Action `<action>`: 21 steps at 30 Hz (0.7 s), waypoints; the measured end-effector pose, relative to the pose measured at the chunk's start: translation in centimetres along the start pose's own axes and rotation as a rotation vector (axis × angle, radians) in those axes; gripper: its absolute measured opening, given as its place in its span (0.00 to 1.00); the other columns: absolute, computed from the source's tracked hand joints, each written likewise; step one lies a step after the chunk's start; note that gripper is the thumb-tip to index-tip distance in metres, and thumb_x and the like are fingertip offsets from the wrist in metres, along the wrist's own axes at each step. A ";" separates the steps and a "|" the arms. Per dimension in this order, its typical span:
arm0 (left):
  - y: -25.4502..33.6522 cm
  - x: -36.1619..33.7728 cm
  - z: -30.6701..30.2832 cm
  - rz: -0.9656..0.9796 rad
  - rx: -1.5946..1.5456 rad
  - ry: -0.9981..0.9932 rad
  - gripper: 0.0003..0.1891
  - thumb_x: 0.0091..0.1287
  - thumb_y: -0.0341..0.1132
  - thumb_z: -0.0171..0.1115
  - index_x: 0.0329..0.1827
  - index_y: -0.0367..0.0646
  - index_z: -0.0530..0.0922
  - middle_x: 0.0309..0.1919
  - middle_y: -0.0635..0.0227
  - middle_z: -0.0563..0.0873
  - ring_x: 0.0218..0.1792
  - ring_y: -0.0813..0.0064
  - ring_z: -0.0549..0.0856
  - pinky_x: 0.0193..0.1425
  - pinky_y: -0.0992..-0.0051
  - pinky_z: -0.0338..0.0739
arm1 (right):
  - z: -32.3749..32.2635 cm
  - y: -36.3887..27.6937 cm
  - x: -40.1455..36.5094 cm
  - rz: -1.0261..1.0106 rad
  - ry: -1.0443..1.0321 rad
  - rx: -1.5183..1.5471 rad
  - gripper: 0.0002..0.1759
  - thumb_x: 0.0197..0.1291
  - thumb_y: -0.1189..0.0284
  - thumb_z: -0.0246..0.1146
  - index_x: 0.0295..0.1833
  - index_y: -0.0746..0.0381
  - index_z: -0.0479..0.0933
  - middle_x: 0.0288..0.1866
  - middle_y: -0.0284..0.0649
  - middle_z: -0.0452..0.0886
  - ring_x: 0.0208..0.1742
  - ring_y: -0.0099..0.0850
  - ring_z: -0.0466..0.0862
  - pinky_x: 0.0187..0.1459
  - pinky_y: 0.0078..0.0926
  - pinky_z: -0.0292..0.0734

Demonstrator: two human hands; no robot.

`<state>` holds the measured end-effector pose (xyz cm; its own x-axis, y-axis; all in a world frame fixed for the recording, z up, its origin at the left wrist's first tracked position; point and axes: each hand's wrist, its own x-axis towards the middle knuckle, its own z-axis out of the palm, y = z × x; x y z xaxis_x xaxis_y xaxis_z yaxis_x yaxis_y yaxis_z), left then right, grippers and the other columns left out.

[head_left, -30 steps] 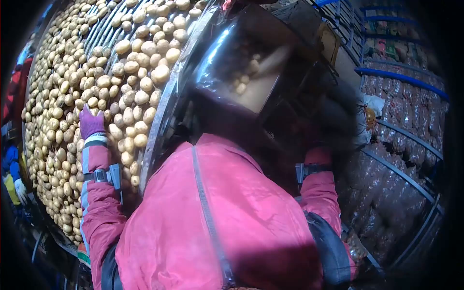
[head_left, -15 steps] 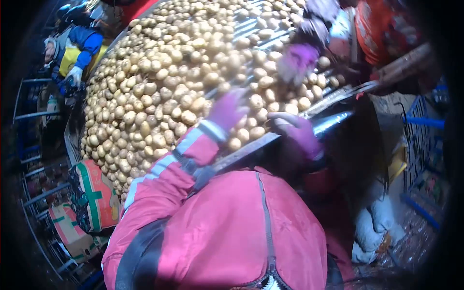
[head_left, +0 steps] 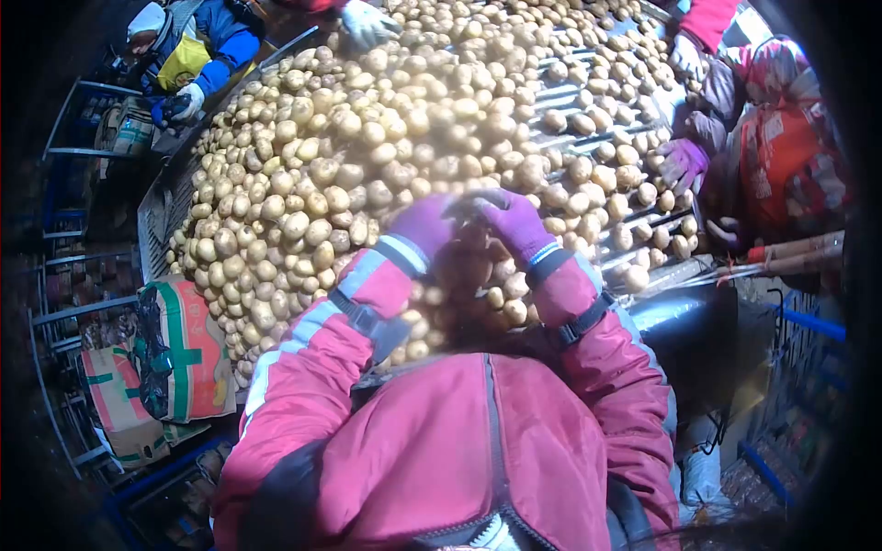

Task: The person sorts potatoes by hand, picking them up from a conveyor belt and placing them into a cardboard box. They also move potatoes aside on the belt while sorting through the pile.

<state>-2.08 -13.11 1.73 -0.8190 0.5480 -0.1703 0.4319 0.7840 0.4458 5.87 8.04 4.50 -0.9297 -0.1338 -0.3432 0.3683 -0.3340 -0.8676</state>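
Both my hands wear purple gloves with dark fingertips and meet in front of my chest, over the heaped potatoes. My left hand points inward with its fingers curled toward the other glove. Right up against it, my right hand has its fingers bent and closed at the fingertips. What sits between the fingertips, if anything, I cannot tell. Under the hands lies a dark shadow, with a few potatoes beside it. The potatoes spread over a slatted metal table.
A co-worker's purple glove rests at the table's right side, and white gloves reach in from the far edge. At left, a person in blue stands by the table. Printed sacks stand near the left edge, blue crates at right.
My hands, apart before, have come together over the potatoes; the right moved in from the table edge. The view has shifted, and the co-worker's purple glove now appears farther right.
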 end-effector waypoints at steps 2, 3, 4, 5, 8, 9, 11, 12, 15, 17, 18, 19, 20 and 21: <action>-1.7 1.2 -2.3 0.004 -0.118 0.208 0.25 0.63 0.43 0.68 0.60 0.42 0.78 0.52 0.52 0.85 0.54 0.48 0.84 0.59 0.57 0.79 | -0.8 2.0 3.0 -0.156 0.070 -0.119 0.17 0.69 0.65 0.63 0.58 0.61 0.83 0.45 0.40 0.87 0.47 0.29 0.85 0.48 0.27 0.82; -3.2 2.1 -4.8 -0.007 -0.111 0.316 0.26 0.62 0.43 0.69 0.61 0.41 0.78 0.53 0.51 0.84 0.54 0.48 0.84 0.60 0.57 0.79 | -1.1 2.8 3.8 -0.230 0.105 -0.179 0.17 0.69 0.64 0.63 0.58 0.61 0.83 0.45 0.40 0.87 0.46 0.29 0.85 0.48 0.27 0.82; -4.6 3.0 -7.3 -0.020 -0.104 0.424 0.28 0.61 0.43 0.70 0.62 0.40 0.78 0.53 0.50 0.84 0.54 0.48 0.84 0.60 0.57 0.79 | -1.1 1.8 3.7 -0.142 0.132 -0.209 0.17 0.69 0.64 0.64 0.58 0.60 0.83 0.47 0.40 0.87 0.47 0.30 0.85 0.51 0.29 0.81; -5.9 4.4 -8.6 -0.034 0.028 0.453 0.28 0.60 0.44 0.71 0.62 0.40 0.77 0.54 0.50 0.83 0.53 0.47 0.84 0.60 0.56 0.79 | -1.1 2.1 4.3 -0.149 0.148 -0.231 0.18 0.69 0.63 0.64 0.58 0.60 0.83 0.48 0.41 0.86 0.48 0.32 0.85 0.52 0.31 0.81; -7.2 7.8 -10.4 -0.159 0.253 0.361 0.29 0.60 0.46 0.71 0.64 0.44 0.78 0.55 0.48 0.82 0.53 0.47 0.84 0.58 0.55 0.80 | -0.9 1.7 6.4 -0.344 0.217 -0.453 0.20 0.67 0.61 0.65 0.59 0.60 0.82 0.55 0.45 0.85 0.54 0.38 0.84 0.57 0.36 0.79; -8.2 8.8 -9.3 -0.080 0.243 0.387 0.28 0.61 0.44 0.69 0.64 0.46 0.77 0.51 0.48 0.84 0.52 0.50 0.84 0.56 0.57 0.80 | -0.9 1.4 7.2 -0.403 0.299 -0.533 0.20 0.66 0.64 0.65 0.60 0.60 0.82 0.54 0.44 0.85 0.54 0.36 0.85 0.57 0.34 0.79; -6.2 7.8 -8.9 -0.150 -0.175 0.166 0.26 0.63 0.43 0.66 0.65 0.46 0.77 0.49 0.49 0.84 0.50 0.53 0.85 0.55 0.59 0.80 | -1.5 0.5 9.6 -0.523 0.458 -0.694 0.19 0.66 0.68 0.65 0.61 0.61 0.81 0.53 0.41 0.86 0.52 0.33 0.85 0.57 0.29 0.78; -5.0 6.7 -8.3 -0.144 -0.323 0.089 0.25 0.65 0.41 0.64 0.65 0.44 0.77 0.50 0.50 0.84 0.51 0.53 0.85 0.57 0.60 0.80 | -2.2 -1.0 10.8 -0.555 0.494 -0.886 0.21 0.63 0.68 0.66 0.62 0.57 0.81 0.57 0.45 0.85 0.57 0.38 0.84 0.61 0.31 0.77; -3.9 4.0 -5.5 0.291 -0.023 0.013 0.21 0.67 0.39 0.64 0.62 0.42 0.80 0.53 0.52 0.85 0.54 0.57 0.85 0.62 0.65 0.78 | -4.4 -1.9 14.9 -0.581 0.543 -1.183 0.20 0.61 0.68 0.66 0.59 0.57 0.80 0.58 0.43 0.83 0.61 0.42 0.81 0.62 0.39 0.75; -4.0 2.8 -5.0 0.273 -0.176 -0.018 0.20 0.67 0.38 0.64 0.61 0.41 0.81 0.53 0.53 0.85 0.54 0.59 0.85 0.62 0.65 0.79 | -3.7 -1.8 15.3 -0.466 0.433 -1.494 0.17 0.58 0.62 0.65 0.51 0.56 0.84 0.54 0.44 0.85 0.57 0.43 0.82 0.57 0.41 0.77; -4.3 3.0 -5.7 0.234 -0.179 -0.010 0.20 0.68 0.36 0.64 0.61 0.40 0.80 0.52 0.54 0.86 0.54 0.60 0.86 0.61 0.65 0.79 | -3.0 -2.7 14.9 -0.406 0.368 -1.649 0.17 0.57 0.60 0.64 0.47 0.56 0.86 0.51 0.45 0.85 0.55 0.43 0.82 0.55 0.42 0.78; -5.0 3.6 -6.9 0.175 -0.189 0.045 0.19 0.68 0.35 0.63 0.61 0.39 0.80 0.51 0.55 0.86 0.54 0.60 0.86 0.61 0.65 0.79 | -2.5 -3.7 14.4 -0.278 0.284 -1.669 0.14 0.58 0.60 0.64 0.45 0.55 0.84 0.49 0.44 0.85 0.53 0.44 0.83 0.53 0.43 0.78; -6.2 4.3 -8.6 0.097 -0.235 0.103 0.19 0.68 0.33 0.63 0.61 0.37 0.80 0.51 0.56 0.87 0.54 0.61 0.86 0.60 0.66 0.79 | -1.6 -5.3 13.4 -0.147 0.199 -1.677 0.12 0.58 0.60 0.64 0.42 0.54 0.83 0.46 0.43 0.85 0.50 0.44 0.83 0.50 0.43 0.78; -8.3 5.7 -9.3 -0.005 -0.567 0.214 0.14 0.68 0.35 0.63 0.53 0.42 0.81 0.46 0.54 0.85 0.44 0.56 0.85 0.51 0.60 0.81 | -1.0 -5.9 12.9 -0.016 0.113 -1.678 0.09 0.59 0.61 0.64 0.40 0.53 0.82 0.44 0.42 0.84 0.48 0.45 0.84 0.48 0.44 0.78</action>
<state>-13.82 -19.22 5.25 -0.9038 0.4275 -0.0191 0.2073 0.4764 0.8545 -8.35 9.25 4.85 -0.9560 -0.0523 -0.2886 0.0203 0.9698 -0.2432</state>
